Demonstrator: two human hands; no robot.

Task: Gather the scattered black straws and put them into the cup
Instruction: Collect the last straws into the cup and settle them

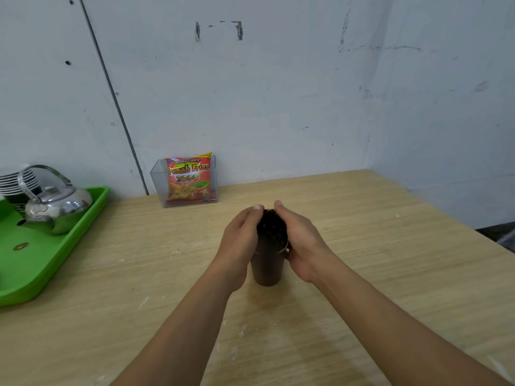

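A dark brown cup (266, 270) stands upright in the middle of the wooden table (390, 246). A thick bundle of black straws (271, 228) sticks up out of it, open ends facing me. My left hand (239, 240) cups the bundle from the left and my right hand (302, 243) from the right, palms pressed against the straws and the cup's rim. Fingertips of both hands nearly meet behind the bundle. I see no loose straws lying on the table.
A green tray (55, 254) at the left edge holds a steel kettle (55, 204) and a stack of cups (16, 181). A clear box with a red snack bag (188, 179) stands against the back wall. The table's right edge drops off at far right.
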